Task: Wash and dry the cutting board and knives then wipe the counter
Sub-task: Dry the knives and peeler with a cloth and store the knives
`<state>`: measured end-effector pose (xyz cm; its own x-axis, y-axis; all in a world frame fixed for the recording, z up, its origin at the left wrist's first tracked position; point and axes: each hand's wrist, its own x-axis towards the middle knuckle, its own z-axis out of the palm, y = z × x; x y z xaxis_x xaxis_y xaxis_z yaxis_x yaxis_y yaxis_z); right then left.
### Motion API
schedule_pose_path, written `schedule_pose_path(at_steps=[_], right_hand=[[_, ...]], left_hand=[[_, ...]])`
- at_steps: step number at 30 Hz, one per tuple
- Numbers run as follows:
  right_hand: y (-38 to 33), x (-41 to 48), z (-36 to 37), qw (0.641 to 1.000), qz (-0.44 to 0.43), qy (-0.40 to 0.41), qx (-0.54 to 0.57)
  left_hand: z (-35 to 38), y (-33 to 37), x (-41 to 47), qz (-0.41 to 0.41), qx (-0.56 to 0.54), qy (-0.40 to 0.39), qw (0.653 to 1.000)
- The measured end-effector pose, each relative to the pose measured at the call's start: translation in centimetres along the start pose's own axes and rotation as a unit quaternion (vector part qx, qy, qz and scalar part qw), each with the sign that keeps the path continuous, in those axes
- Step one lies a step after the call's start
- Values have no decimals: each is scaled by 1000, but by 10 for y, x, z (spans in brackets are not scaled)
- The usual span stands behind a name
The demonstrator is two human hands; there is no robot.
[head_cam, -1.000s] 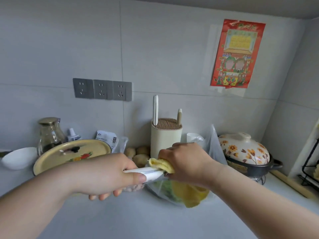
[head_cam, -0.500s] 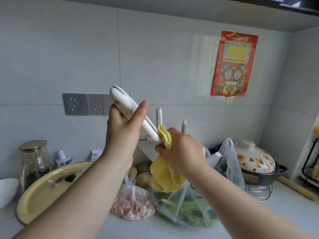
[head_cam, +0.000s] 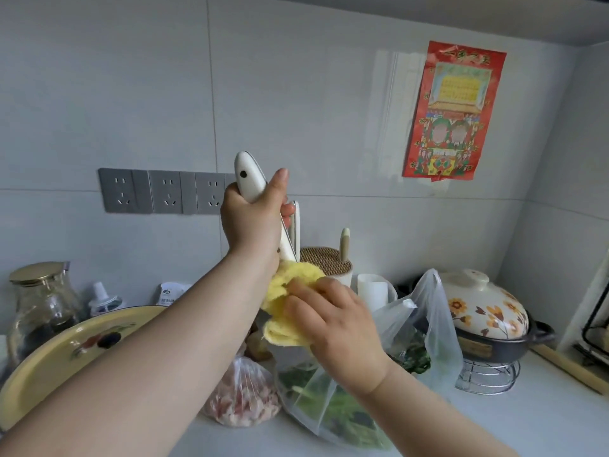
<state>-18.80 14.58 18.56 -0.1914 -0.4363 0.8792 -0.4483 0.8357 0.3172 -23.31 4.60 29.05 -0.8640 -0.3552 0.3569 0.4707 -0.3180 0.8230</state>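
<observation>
My left hand grips the white handle of a knife, held up with the handle end high and the blade pointing down. A yellow cloth is wrapped around the blade, which it hides almost fully. My right hand holds the cloth around the blade from below. Behind them a cream knife block stands at the wall with two other handles sticking out of its top. The grey counter lies below.
A yellow enamel tray and a glass jar are at the left. Plastic bags of meat and greens lie under my hands. A flowered clay pot sits on a wire stand at the right. Wall sockets are behind.
My left hand lifted the knife from level over the counter to upright. My right hand slid the yellow cloth from near the handle down along the blade.
</observation>
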Motion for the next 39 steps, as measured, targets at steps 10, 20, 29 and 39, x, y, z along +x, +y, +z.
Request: schedule_pose_path(at_steps=[10, 20, 29, 39], right_hand=[[19, -27, -5, 982, 30, -185, 1], [85, -54, -30, 951, 276, -102, 98], [107, -72, -4, 893, 372, -119, 225], [115, -85, 14, 867, 388, -145, 277]], left_hand=[[23, 9, 21, -7, -62, -13, 998], [89, 1, 54, -50, -67, -186, 979], [120, -50, 79, -4, 28, -270, 962], [114, -82, 99, -10, 86, -327, 941]])
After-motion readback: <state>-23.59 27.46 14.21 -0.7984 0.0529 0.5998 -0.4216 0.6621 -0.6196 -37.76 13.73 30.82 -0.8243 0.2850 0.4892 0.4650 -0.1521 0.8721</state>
